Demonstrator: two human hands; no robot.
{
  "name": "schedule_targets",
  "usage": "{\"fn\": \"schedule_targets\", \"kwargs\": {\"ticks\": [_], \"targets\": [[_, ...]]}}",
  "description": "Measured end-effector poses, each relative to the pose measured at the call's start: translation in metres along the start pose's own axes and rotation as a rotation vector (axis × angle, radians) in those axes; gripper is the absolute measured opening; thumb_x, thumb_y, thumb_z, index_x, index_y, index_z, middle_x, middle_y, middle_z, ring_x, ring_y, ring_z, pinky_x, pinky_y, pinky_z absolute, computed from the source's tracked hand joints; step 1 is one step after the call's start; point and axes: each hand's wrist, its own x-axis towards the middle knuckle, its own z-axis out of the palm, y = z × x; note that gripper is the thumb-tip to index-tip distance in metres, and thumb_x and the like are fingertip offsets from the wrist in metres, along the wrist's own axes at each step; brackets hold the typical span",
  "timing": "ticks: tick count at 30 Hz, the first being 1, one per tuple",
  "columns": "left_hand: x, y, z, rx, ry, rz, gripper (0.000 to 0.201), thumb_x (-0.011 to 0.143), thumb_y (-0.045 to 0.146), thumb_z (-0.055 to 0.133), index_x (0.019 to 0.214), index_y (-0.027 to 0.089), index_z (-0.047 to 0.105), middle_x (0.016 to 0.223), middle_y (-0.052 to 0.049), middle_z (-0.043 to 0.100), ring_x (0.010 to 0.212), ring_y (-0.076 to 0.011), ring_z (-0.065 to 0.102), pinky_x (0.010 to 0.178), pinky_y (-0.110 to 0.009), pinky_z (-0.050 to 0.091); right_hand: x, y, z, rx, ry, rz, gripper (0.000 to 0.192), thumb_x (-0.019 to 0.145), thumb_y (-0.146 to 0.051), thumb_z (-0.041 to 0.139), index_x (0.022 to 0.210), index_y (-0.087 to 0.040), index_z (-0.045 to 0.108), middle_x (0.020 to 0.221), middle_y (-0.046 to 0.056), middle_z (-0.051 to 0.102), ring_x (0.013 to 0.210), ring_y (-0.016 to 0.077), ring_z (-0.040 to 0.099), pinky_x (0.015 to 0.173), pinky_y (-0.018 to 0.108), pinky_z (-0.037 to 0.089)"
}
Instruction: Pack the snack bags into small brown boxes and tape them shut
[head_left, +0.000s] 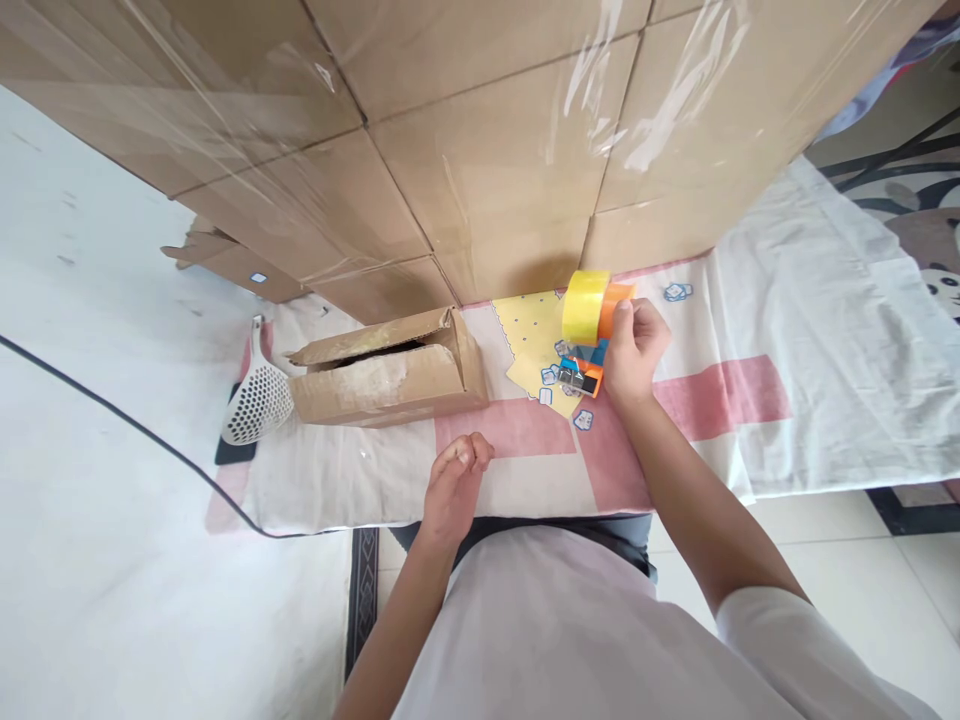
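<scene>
Tape dispenser (589, 325) in R hand (637, 350), closed on its orange part (610, 308), prob. so roll & cutter (576, 378) sit clear, facing left. It's over cloth's yellow patch (517, 320), right of carton (390, 375); can't tell if lifted. L hand (456, 490) near, loose fist, nothing visible in it.

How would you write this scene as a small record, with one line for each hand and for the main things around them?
Right hand: gripping an orange-and-blue plastic tape dispenser with a wide yellow tape roll
Left hand: fingers curled, no object visible in it
Box: long brown cardboard box, flaps not fully closed
Beside box: white perforated skimmer
Surface: pink-and-white cloth
Behind: brown cardboard stack under clear film
</scene>
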Motion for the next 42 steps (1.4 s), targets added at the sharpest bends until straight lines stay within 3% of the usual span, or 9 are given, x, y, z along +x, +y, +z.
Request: {"fn": "schedule_targets", "kwargs": {"ticks": [5, 9, 11, 15, 23, 30, 33, 38, 42], "targets": [[0.002, 0.002, -0.002, 0.092, -0.014, -0.01, 0.049, 0.091, 0.054, 0.053, 0.066, 0.021, 0.028, 0.067, 0.0, 0.029, 0.069, -0.0174, 0.033, 0.073, -0.036, 0.039, 0.0, 0.0, -0.001, -0.012, 0.0, 0.01, 0.054, 0.096, -0.063, 0.051, 0.064, -0.022, 0.037, 0.062, -0.004, 0.036, 0.058, 0.0102, 0.034, 0.057, 0.029, 0.029], [0.004, 0.0, -0.004, 0.153, 0.051, -0.025, 0.065, 0.096, 0.067, 0.042, 0.059, 0.021, 0.016, 0.058, 0.003, 0.013, 0.06, -0.0158, 0.021, 0.062, -0.035, 0.03, 0.001, 0.0, -0.001, 0.009, -0.002, 0.014, 0.054, 0.096, -0.062, 0.052, 0.064, -0.021, 0.038, 0.062, -0.004, 0.035, 0.059, 0.0099, 0.034, 0.057, 0.029, 0.029], [0.005, 0.0, -0.004, 0.188, 0.07, -0.033, 0.067, 0.096, 0.066, 0.046, 0.059, 0.02, 0.014, 0.059, 0.004, 0.009, 0.06, -0.0148, 0.018, 0.061, -0.034, 0.026, 0.001, 0.0, 0.0, 0.016, -0.003, 0.015, 0.053, 0.096, -0.061, 0.052, 0.064, -0.021, 0.038, 0.062, -0.004, 0.035, 0.059, 0.0097, 0.034, 0.057, 0.029, 0.028], [0.007, 0.0, -0.006, 0.245, 0.011, -0.074, 0.061, 0.093, 0.058, 0.059, 0.06, 0.02, 0.024, 0.064, 0.003, 0.02, 0.066, -0.0142, 0.027, 0.065, -0.032, 0.029, 0.0, 0.0, 0.0, 0.021, -0.006, 0.015, 0.053, 0.096, -0.061, 0.053, 0.064, -0.021, 0.039, 0.062, -0.004, 0.035, 0.059, 0.0096, 0.034, 0.056, 0.029, 0.028], [-0.001, 0.001, -0.02, 0.421, -0.054, -0.125, 0.039, 0.093, 0.048, 0.061, 0.072, 0.02, 0.043, 0.074, 0.002, 0.039, 0.071, -0.014, 0.037, 0.068, -0.028, 0.033, 0.0, -0.001, 0.0, 0.022, -0.007, 0.019, 0.054, 0.096, -0.061, 0.053, 0.063, -0.021, 0.038, 0.062, -0.004, 0.036, 0.058, 0.0098, 0.035, 0.056, 0.029, 0.028], [0.004, 0.003, -0.017, 0.782, 0.023, 0.047, 0.013, 0.093, 0.032, 0.063, 0.089, 0.021, 0.066, 0.08, 0.0, 0.058, 0.075, -0.0147, 0.049, 0.073, -0.027, 0.039, -0.002, -0.006, 0.0, 0.027, -0.025, 0.052, 0.055, 0.095, -0.064, 0.054, 0.063, -0.021, 0.038, 0.061, -0.004, 0.034, 0.058, 0.0099, 0.033, 0.056, 0.03, 0.028], [0.012, 0.005, -0.006, 0.922, 0.048, 0.155, 0.015, 0.093, 0.029, 0.062, 0.099, 0.023, 0.074, 0.091, -0.004, 0.071, 0.082, -0.0166, 0.06, 0.072, -0.027, 0.043, -0.003, -0.01, 0.001, 0.023, -0.038, 0.053, 0.056, 0.095, -0.064, 0.053, 0.063, -0.021, 0.037, 0.06, -0.004, 0.033, 0.058, 0.0102, 0.032, 0.056, 0.03, 0.027], [0.03, 0.007, 0.018, 0.925, 0.138, 0.061, 0.037, 0.088, 0.026, 0.068, 0.125, 0.025, 0.067, 0.097, -0.004, 0.078, 0.072, -0.0145, 0.065, 0.068, -0.026, 0.047, -0.004, -0.01, 0.001, 0.045, -0.046, 0.051, 0.056, 0.096, -0.062, 0.053, 0.062, -0.021, 0.035, 0.061, -0.004, 0.033, 0.058, 0.0101, 0.032, 0.056, 0.03, 0.026], [0.041, 0.006, 0.026, 0.96, 0.134, 0.037, 0.014, 0.089, 0.034, 0.067, 0.093, 0.021, 0.072, 0.069, 0.0, 0.071, 0.059, -0.0136, 0.059, 0.062, -0.026, 0.044, -0.004, -0.009, 0.0, 0.044, -0.041, 0.061, 0.056, 0.095, -0.064, 0.052, 0.063, -0.021, 0.035, 0.062, -0.004, 0.032, 0.059, 0.0103, 0.032, 0.057, 0.03, 0.027]]}}
